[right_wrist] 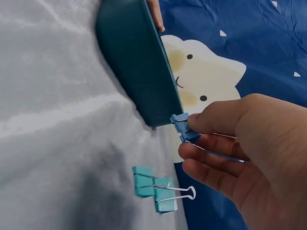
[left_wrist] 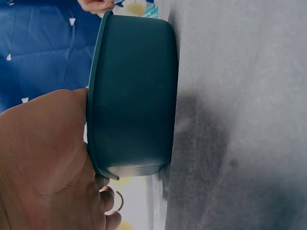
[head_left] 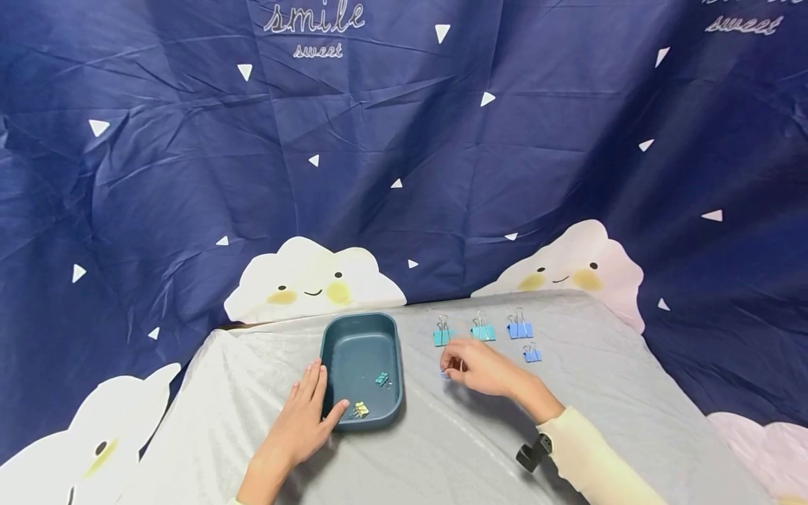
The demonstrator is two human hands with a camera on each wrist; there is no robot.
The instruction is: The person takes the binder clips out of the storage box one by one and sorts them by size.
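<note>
Between thumb and fingertips, my right hand [head_left: 482, 368] pinches a small blue binder clip [right_wrist: 185, 127]; the right wrist view shows it held up beside the dark teal bin [head_left: 358, 351]. My left hand [head_left: 301, 419] rests on the bin's near left corner, its fingers straight along the left rim and the thumb over the front rim. Inside the bin lie a small teal binder clip [head_left: 381, 379] and a small yellow binder clip [head_left: 360, 409]. Just beyond the right hand stand two larger turquoise binder clips, one on the left [head_left: 442, 337] and another [head_left: 483, 332] beside it.
To the right of the turquoise clips is a large blue binder clip [head_left: 520, 330], with a smaller blue binder clip [head_left: 532, 355] nearer me. A grey cloth [head_left: 480, 449] covers the table. Behind it hangs a dark blue curtain [head_left: 379, 140] with clouds and white triangles.
</note>
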